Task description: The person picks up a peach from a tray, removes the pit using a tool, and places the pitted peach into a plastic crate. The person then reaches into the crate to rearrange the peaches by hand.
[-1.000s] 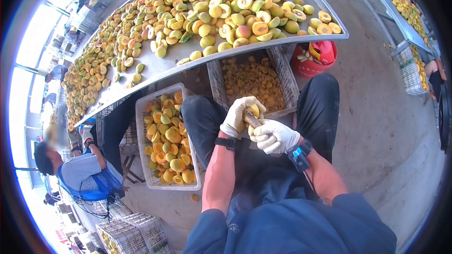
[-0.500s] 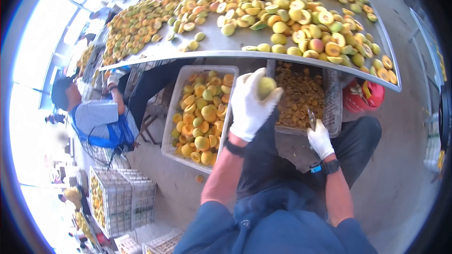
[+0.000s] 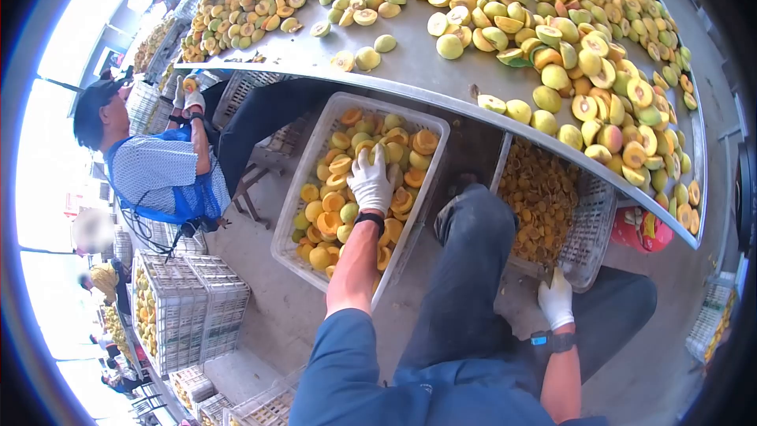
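My left hand [image 3: 372,181], in a white glove, reaches into a white plastic crate [image 3: 309,164] of yellow-orange peach halves, fingers spread and nothing visibly in them. My right hand [image 3: 557,301], also gloved, rests by my right knee, closed around a small pitting knife [image 3: 548,272] whose tip shows only a little. It sits at the near edge of a mesh basket [image 3: 593,235] filled with peach pits. Above both runs a metal table [image 3: 426,71] piled with whole and halved peaches.
A co-worker in a checked shirt and blue apron [image 3: 158,170] sits on the left, gloved hands at the table edge. Stacked wire crates of fruit [image 3: 189,308] stand on the floor lower left. A red bucket [image 3: 643,229] is under the table's right end.
My left hand carried a peach half from in front of me to the white crate and let go of it. My right hand dropped to my knee with the knife. The view swung left.
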A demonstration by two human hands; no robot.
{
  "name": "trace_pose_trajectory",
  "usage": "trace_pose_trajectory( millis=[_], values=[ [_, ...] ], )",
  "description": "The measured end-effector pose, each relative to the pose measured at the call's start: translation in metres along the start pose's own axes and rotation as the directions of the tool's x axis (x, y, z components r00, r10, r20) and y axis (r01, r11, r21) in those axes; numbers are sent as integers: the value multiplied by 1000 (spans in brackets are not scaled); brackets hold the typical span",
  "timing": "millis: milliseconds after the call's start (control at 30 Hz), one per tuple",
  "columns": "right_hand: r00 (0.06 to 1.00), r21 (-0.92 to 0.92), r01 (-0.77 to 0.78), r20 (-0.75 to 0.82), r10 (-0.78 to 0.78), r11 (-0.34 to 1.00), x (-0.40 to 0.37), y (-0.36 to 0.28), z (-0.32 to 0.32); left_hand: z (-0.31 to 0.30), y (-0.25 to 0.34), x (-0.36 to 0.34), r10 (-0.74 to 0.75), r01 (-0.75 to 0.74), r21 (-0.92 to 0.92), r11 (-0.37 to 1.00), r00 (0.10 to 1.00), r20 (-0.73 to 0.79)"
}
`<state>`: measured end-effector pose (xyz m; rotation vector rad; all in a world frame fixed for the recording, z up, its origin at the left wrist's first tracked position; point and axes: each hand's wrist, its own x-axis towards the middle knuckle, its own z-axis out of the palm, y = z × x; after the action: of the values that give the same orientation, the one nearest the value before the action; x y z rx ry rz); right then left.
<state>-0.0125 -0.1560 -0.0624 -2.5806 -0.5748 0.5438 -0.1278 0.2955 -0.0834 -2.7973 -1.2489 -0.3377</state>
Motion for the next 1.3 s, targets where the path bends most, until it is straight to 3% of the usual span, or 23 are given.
trace_pose_trajectory(
  millis=[67, 167, 367, 400, 433, 533, 633, 667, 700, 767, 833, 900, 933, 1100, 1167, 1200, 1300],
  values=[
    [999, -3, -26, 32, 26, 1000, 2, -7, -5, 13, 4, 15, -92, 96, 48, 994, 992, -84],
    [998, -1, -32, 49, 32, 999, 5, -9, -1, 13, -3, 23, -99, 100, 28, 995, 994, -40],
    [998, -21, 7, 55, -6, 1000, 4, 0, -1, 18, -3, 90, -274, 261, -132, 956, 956, -102],
    [999, -9, 32, 41, -31, 999, 3, 6, -1, 17, -8, 107, -307, 302, -149, 941, 952, -9],
    [994, -10, -32, 106, 33, 999, 2, 4, -7, 22, -14, 117, -323, 322, -76, 944, 946, 2],
    [996, 39, -15, 94, 11, 999, -2, -9, -15, 27, -27, 135, -370, 363, 73, 929, 914, 167],
    [995, 4, -20, 99, 20, 1000, 0, -3, -6, 150, -136, 181, -117, 147, -46, 988, 912, 393],
    [995, 13, -38, 98, 36, 999, 1, -9, -8, 44, -87, 174, -312, 414, -135, 900, 831, 460],
    [994, 20, -45, 105, 42, 999, 2, -10, -6, 13, -78, 168, -240, 268, -36, 963, 908, 344],
    [989, -2, -71, 127, 71, 997, 6, -6, -5, -23, -63, 134, -47, 86, -120, 989, 953, 301],
    [989, -18, -61, 136, 63, 998, 6, 2, 1, -22, -63, 79, 90, -78, -52, 996, 953, 289],
    [991, -59, -84, 100, 89, 995, 7, 3, 4, 0, -76, 32, 200, -201, -6, 980, 973, 111],
    [990, -70, -76, 111, 83, 995, 8, 2, 4, -1, -77, 26, 222, -232, 63, 971, 965, 139],
    [994, -69, 18, 112, -10, 997, 9, 5, -1, 16, -95, 50, 304, -295, -89, 951, 945, 120],
    [989, -70, -11, 144, 21, 997, 6, 1, -4, 19, -103, 57, 310, -294, -162, 942, 948, 78],
    [987, -60, -35, 154, 44, 998, 13, -2, -3, 25, -103, 66, 185, -170, -175, 970, 980, 72],
    [984, -87, -51, 167, 65, 995, 11, 6, -2, 32, -96, 64, 115, -109, -110, 988, 992, 48]
  ],
)
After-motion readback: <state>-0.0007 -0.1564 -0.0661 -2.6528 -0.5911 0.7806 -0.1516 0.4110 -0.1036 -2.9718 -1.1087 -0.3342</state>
